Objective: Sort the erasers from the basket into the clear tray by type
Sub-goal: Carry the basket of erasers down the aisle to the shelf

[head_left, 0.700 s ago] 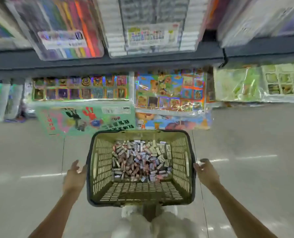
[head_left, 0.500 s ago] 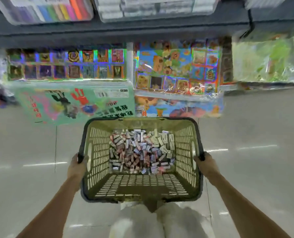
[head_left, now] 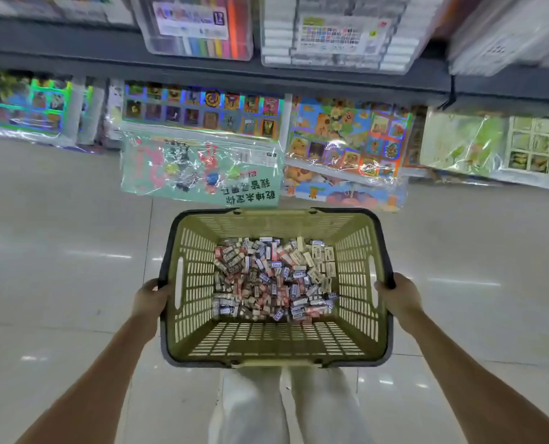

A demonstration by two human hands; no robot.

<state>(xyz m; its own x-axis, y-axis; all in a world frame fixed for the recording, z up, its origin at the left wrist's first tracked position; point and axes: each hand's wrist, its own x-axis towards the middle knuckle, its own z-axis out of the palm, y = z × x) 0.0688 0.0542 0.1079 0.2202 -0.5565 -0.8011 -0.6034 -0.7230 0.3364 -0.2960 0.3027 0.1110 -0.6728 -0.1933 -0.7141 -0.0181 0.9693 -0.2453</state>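
Observation:
An olive-green slatted basket (head_left: 276, 344) with a dark rim hangs above the floor in front of me. Inside, a heap of several small wrapped erasers (head_left: 273, 278) in pink, blue and cream covers the far part of its bottom. My left hand (head_left: 149, 299) grips the basket's left rim. My right hand (head_left: 398, 296) grips the right rim. No clear tray is in view.
A dark shelf (head_left: 266, 76) runs across the top, with clear boxes of coloured pens (head_left: 199, 27) above it. Wrapped sticker and craft packs (head_left: 202, 168) lean on the glossy tiled floor (head_left: 58, 267) just beyond the basket. My legs in light trousers (head_left: 286, 408) stand below it.
Both hands went from hovering beside the basket to gripping its rims. The basket now sits higher off the floor and closer to me, and the view has tilted.

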